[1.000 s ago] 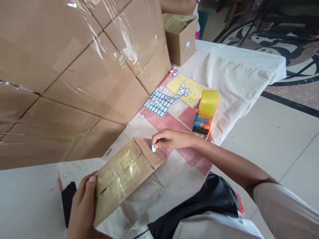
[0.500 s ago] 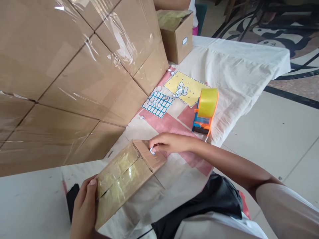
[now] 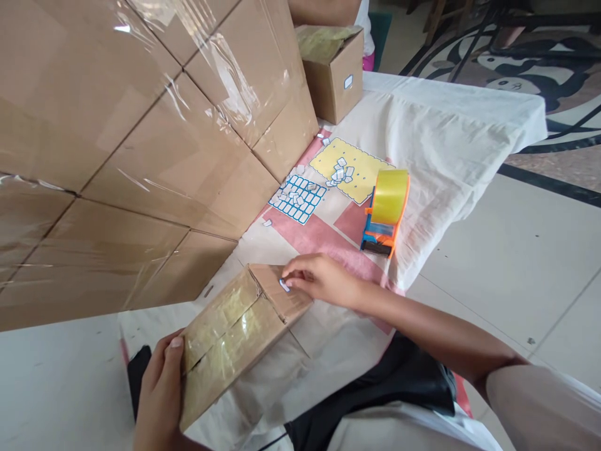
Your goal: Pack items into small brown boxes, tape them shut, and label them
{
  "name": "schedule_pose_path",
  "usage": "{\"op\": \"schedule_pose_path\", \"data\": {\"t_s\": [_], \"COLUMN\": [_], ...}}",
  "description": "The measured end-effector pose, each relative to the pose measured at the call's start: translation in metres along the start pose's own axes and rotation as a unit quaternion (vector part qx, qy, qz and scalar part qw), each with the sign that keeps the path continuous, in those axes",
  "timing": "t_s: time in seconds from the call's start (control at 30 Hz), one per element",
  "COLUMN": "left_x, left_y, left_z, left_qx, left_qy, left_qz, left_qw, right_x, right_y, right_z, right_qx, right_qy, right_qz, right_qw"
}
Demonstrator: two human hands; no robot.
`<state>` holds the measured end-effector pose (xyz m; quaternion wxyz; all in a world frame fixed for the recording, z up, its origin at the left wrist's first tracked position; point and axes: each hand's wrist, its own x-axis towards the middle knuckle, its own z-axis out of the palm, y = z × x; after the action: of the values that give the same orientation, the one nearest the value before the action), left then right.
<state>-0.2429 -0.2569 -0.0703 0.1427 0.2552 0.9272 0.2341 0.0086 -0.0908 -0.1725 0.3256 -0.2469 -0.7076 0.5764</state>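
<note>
A small cardboard box [image 3: 230, 341] sealed with yellowish tape lies tilted in front of me. My left hand [image 3: 162, 382] grips its near left end, thumb on the taped top. At the far end panel, my right hand [image 3: 319, 279] has its thumb and fingertips curled at a small white sticker [image 3: 284, 285] with a blue border. Most of the sticker shows against the cardboard, with its right edge at my fingertips. Beyond my right forearm stands a tape dispenser [image 3: 385, 213], orange and blue, with a yellow roll.
Stacked, taped cartons [image 3: 211, 156] form a wall at the left. A blue-lined sticker sheet [image 3: 300, 203] and a yellow sheet [image 3: 352, 166] carry loose labels. Another box [image 3: 333, 81] with a label stands at the back, a person behind it. White cloth [image 3: 451, 131] covers the table.
My right hand has shifted slightly right and down, its fingers a little looser. The sticker shows more fully against the box's end panel. My left hand keeps its hold.
</note>
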Motion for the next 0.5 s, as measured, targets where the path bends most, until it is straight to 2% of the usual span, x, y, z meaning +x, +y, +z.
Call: {"op": "schedule_pose_path", "data": {"t_s": [0.17, 0.33, 0.5], "left_x": [0.004, 0.004, 0.009], "left_y": [-0.009, -0.011, -0.019], "left_z": [-0.003, -0.001, -0.006], "left_qx": [0.015, 0.027, 0.044], "left_qy": [-0.038, -0.019, -0.024], "left_qz": [0.011, 0.023, 0.057], "left_qw": [0.999, 0.999, 0.997], "right_x": [-0.043, -0.048, -0.055], "right_y": [-0.005, -0.006, -0.006], "right_z": [0.036, 0.039, 0.045], "right_qx": [0.117, 0.159, 0.142], "right_qy": [0.093, 0.09, 0.087], "right_qz": [0.005, 0.023, 0.032], "right_qw": [0.989, 0.983, 0.985]}}
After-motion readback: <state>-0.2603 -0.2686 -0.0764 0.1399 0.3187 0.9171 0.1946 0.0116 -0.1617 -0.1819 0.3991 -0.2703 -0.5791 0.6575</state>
